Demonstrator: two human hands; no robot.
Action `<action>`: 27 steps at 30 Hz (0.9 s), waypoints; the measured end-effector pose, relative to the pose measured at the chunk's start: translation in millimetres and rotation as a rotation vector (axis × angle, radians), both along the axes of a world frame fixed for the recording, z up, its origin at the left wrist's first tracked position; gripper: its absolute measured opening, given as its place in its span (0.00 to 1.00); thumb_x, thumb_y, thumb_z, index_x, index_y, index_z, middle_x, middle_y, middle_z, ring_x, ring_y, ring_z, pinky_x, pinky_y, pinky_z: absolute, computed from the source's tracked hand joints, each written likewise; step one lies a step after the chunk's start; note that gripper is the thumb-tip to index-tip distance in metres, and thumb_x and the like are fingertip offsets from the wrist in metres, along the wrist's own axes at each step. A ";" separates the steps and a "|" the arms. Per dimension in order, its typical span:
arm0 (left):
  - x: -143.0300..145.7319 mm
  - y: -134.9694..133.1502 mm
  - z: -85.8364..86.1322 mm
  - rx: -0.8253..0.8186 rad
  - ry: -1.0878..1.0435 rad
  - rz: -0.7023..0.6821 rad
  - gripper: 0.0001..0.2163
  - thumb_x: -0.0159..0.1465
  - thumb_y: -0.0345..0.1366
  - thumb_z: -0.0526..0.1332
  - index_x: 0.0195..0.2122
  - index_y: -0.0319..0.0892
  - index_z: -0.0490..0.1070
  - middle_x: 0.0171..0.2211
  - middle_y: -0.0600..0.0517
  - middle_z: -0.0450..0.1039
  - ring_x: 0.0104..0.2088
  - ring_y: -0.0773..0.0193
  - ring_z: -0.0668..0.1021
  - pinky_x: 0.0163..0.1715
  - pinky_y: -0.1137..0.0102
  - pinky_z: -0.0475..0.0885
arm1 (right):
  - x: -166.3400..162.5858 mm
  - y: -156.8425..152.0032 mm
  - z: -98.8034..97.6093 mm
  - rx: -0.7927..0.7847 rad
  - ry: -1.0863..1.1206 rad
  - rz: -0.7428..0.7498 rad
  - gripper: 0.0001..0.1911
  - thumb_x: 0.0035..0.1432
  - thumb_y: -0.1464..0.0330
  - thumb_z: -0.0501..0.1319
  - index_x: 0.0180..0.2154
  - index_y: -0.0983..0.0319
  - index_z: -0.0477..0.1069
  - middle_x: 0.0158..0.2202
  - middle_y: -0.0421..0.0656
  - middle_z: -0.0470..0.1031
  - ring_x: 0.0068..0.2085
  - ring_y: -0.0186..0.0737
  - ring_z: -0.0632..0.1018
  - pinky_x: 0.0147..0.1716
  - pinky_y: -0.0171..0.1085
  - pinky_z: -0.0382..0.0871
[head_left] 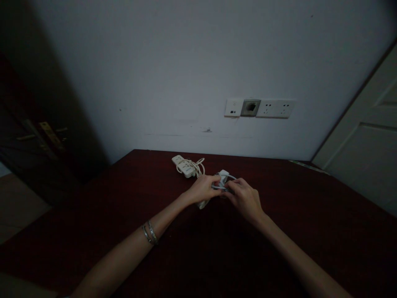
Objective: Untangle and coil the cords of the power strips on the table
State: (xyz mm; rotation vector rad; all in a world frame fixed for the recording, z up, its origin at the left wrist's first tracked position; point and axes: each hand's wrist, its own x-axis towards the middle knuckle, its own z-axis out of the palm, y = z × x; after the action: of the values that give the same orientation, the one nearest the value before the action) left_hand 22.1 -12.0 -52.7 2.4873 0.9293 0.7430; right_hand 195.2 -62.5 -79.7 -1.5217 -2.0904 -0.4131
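A white charger block [223, 173] with a looped white cable [231, 177] is between my two hands, above the dark red table. My left hand [201, 188] is closed, its thumb and fingers pinching the cable beside the block. My right hand [246, 199] pinches the same cable from the other side, fingertips close to the left ones. Below my left hand a pale object [203, 204] sticks out, mostly hidden, so its kind cannot be made out. Just beyond that hand lies a white power strip [185, 167] with its cord [200, 165] looped around it.
The dark red table [149, 178] reaches back to a pale wall [173, 74]. Wall sockets [276, 108] sit above its back edge. At the right stands a white panelled door [369, 136]; at the left, a dark door with a brass-coloured handle [51, 134]. The light is dim.
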 end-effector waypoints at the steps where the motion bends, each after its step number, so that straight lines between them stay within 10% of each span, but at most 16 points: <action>1: -1.1 1.1 0.2 -0.003 0.004 -0.009 0.06 0.54 0.37 0.59 0.27 0.41 0.65 0.21 0.58 0.63 0.24 0.70 0.65 0.24 0.74 0.55 | 0.4 0.1 -0.6 0.006 -0.002 0.004 0.07 0.56 0.62 0.58 0.32 0.58 0.70 0.35 0.44 0.73 0.36 0.38 0.72 0.21 0.30 0.51; 27: -3.3 10.7 -3.1 -0.052 -0.054 0.051 0.15 0.49 0.34 0.62 0.38 0.37 0.66 0.37 0.48 0.68 0.38 0.60 0.71 0.39 0.67 0.67 | 4.9 11.2 -9.7 0.027 0.375 -0.004 0.11 0.53 0.59 0.60 0.37 0.57 0.69 0.36 0.42 0.70 0.34 0.38 0.73 0.28 0.33 0.64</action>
State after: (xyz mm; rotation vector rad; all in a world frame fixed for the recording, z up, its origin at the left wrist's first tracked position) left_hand 18.7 -1.3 -55.7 2.3946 0.9833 0.7878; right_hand 200.1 -51.3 -89.4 -1.4590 -1.7824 -0.1413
